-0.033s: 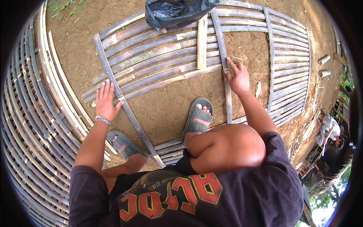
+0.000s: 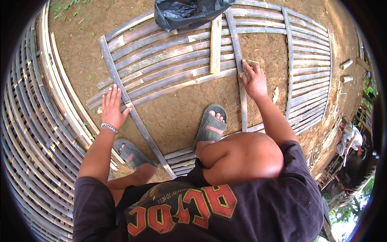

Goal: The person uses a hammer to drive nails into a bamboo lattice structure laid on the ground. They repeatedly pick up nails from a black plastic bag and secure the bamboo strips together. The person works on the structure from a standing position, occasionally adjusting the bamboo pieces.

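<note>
Below me on the ground lies a frame of bamboo slats (image 2: 173, 69) joined by crosspieces. My left hand (image 2: 114, 109) is open and flat, its fingers stretched over the slat ends beside the left crosspiece (image 2: 141, 127). The thumb of that hand rests on this crosspiece. My right hand (image 2: 254, 82) is at the middle crosspiece (image 2: 243, 107), index finger extended and thumb against its edge, the other fingers loosely bent. Nothing shows held in either hand. A pale, short strip of wood (image 2: 215, 48) lies across the slats, left of my right hand.
A black plastic bag (image 2: 189, 14) sits on the frame's far side. Loose bamboo strips (image 2: 68, 86) and a larger slatted panel (image 2: 36, 133) lie to the left. My sandalled foot (image 2: 211, 125) stands between crosspieces. Another person (image 2: 352, 139) is far right, near short bamboo pieces (image 2: 346, 63).
My right hand has shifted very slightly at the middle crosspiece. The left hand and the frame look the same.
</note>
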Demonstrator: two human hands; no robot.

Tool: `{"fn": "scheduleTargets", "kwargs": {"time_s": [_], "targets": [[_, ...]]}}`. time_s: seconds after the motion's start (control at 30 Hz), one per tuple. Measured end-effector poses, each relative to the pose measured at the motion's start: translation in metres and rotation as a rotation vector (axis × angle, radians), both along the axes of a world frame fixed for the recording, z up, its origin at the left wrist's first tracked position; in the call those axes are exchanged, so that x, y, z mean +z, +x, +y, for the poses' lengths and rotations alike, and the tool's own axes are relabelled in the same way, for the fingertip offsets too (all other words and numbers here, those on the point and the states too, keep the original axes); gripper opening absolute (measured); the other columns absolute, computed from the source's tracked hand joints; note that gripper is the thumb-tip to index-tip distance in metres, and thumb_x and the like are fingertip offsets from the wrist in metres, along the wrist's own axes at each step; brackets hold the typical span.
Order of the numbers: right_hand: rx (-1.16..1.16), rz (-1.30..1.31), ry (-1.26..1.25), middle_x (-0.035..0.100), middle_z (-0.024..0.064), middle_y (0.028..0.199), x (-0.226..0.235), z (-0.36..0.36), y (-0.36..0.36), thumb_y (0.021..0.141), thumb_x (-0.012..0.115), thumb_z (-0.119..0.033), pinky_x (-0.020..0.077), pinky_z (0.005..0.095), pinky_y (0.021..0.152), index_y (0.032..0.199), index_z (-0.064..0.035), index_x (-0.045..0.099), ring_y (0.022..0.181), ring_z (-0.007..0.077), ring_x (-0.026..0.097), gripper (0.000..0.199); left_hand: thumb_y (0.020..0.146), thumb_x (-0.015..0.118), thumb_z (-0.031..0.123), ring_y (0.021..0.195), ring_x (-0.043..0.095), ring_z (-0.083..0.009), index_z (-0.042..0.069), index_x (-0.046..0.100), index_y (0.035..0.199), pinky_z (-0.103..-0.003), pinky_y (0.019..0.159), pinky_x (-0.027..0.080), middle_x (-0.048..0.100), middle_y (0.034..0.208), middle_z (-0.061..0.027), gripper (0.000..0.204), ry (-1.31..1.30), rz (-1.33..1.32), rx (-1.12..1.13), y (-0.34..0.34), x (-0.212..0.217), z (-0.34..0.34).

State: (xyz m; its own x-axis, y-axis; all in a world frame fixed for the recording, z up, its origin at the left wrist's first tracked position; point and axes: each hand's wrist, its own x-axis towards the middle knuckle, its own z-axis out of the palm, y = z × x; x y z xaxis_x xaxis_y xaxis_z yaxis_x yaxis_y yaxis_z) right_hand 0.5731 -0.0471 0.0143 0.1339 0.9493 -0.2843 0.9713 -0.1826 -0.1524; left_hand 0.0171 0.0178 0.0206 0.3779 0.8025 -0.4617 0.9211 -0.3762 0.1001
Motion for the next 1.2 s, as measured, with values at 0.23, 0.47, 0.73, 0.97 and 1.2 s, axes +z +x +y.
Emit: {"fn": "scheduleTargets", "kwargs": {"time_s": [0.23,0.47,0.73,0.97,1.2], "targets": [[0.085,-0.109,-0.142,0.054,0.0063,0.141,-0.003,0.028,0.009,0.093,0.071,-0.045,0.0433,0.0482,0.108,0.154,-0.0386,0.045,0.13,0.0294,0.051,0.067,0.082,0.082,0.038,0.155,0.026,-0.0293,0.005,0.037,0.157,-0.051,0.126,0.02,0.028,0.168,-0.0102,0.093,-0.054,0.065,-0.006,0.003,-0.003,0.003],[0.051,-0.183,-0.296,0.058,0.0033,0.133,0.004,0.037,0.006,0.092,0.069,-0.051,0.0427,0.0485,0.107,0.154,-0.044,0.044,0.128,0.0254,0.053,0.067,0.084,0.08,0.039,0.155,0.026,-0.027,0.005,0.034,0.159,-0.051,0.127,0.02,0.025,0.17,-0.0081,0.094,-0.104,0.156,0.013,0.01,-0.003,0.001],[0.076,-0.162,-0.339,0.063,0.0052,0.126,0.005,0.043,0.012,0.091,0.071,-0.051,0.044,0.0511,0.104,0.154,-0.0421,0.044,0.126,0.0277,0.056,0.07,0.086,0.079,0.032,0.156,0.025,-0.0282,0.008,0.029,0.161,-0.052,0.126,0.023,0.021,0.171,-0.008,0.094,-0.286,0.301,0.112,0.04,0.023,0.015],[0.002,-0.011,-0.416,0.075,0.0061,0.121,-0.011,0.04,0.017,0.093,0.069,-0.052,0.0434,0.0537,0.105,0.157,-0.0456,0.037,0.112,0.0234,0.07,0.072,0.092,0.07,0.029,0.152,0.033,-0.0328,0.006,0.042,0.155,-0.045,0.125,0.026,0.029,0.168,-0.0157,0.073,-0.112,0.11,0.554,0.018,0.047,0.018],[-0.074,0.07,-0.507,0.075,0.009,0.119,-0.011,0.038,0.019,0.095,0.065,-0.053,0.0424,0.0508,0.108,0.157,-0.0479,0.035,0.111,0.0266,0.071,0.069,0.094,0.07,0.037,0.149,0.038,-0.037,0.002,0.052,0.147,-0.041,0.122,0.032,0.036,0.162,-0.0235,0.067,-0.109,0.141,0.842,-0.002,0.134,-0.023]]}}
